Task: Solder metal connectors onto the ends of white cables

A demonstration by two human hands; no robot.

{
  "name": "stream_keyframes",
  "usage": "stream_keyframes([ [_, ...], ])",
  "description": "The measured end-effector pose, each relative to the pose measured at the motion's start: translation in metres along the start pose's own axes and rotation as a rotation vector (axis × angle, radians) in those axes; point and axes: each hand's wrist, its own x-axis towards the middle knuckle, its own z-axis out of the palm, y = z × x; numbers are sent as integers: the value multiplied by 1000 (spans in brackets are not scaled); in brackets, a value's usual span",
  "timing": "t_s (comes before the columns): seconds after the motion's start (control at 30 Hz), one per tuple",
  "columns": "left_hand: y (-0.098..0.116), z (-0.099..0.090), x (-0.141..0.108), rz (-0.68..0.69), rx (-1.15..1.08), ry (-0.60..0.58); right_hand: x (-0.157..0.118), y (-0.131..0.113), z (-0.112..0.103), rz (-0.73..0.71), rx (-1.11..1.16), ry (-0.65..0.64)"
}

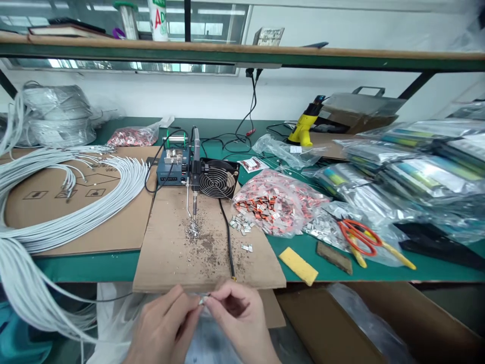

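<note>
While pinched together, both hands, left hand (162, 326) and right hand (242, 318), clamp a small metal connector (203, 300) just in front of the cardboard sheet (170, 253). Behind the sheet: soldering iron (194, 194), fan (219, 179). Right of it: yellow sponge (299, 265), scissors (359, 236).

Fan (219, 180): behind the cardboard sheet (172, 253).
Scissors (359, 237): orange handles, on bags.
Sponge (298, 265): yellow, at table edge.
</note>
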Motion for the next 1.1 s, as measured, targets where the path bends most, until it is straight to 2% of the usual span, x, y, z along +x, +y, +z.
stream_keyframes([
  [0.13,10,13,-3,-65,0,114,-9,13,35,-21,387,370],
  [0.2,14,15,-4,-87,-12,128,-10,16,45,-41,537,438],
  [0.23,16,14,-5,-94,-24,128,-10,16,46,-34,595,431],
  [0.3,17,9,-4,-109,-52,113,-8,14,39,3,692,315],
  [0.37,15,0,-3,-134,-92,71,-5,10,23,15,772,161],
  [0.4,14,-6,-3,-152,-124,32,-3,8,13,-6,782,129],
  [0.47,10,-17,-1,-176,-216,-81,-2,3,-4,-74,630,119],
  [0.57,5,-30,0,-176,-332,-217,-2,-7,-18,-160,196,-95],
  [0.63,4,-33,1,-173,-356,-248,-3,-15,-19,-194,-24,-220],
  [0.73,4,-34,2,-123,-344,-236,-3,-26,-14,-215,-214,-242],
  [0.87,5,-34,2,-45,-255,-169,-5,-33,-13,-203,-345,-247],
  [0.93,6,-36,0,-23,-210,-177,-7,-33,-14,-192,-371,-245],
  [1.03,7,-38,-5,-31,-214,-192,-9,-28,-11,-205,-271,-203],
  [1.1,8,-37,-8,-98,-294,-190,-10,-21,-3,-219,-108,-151],
])
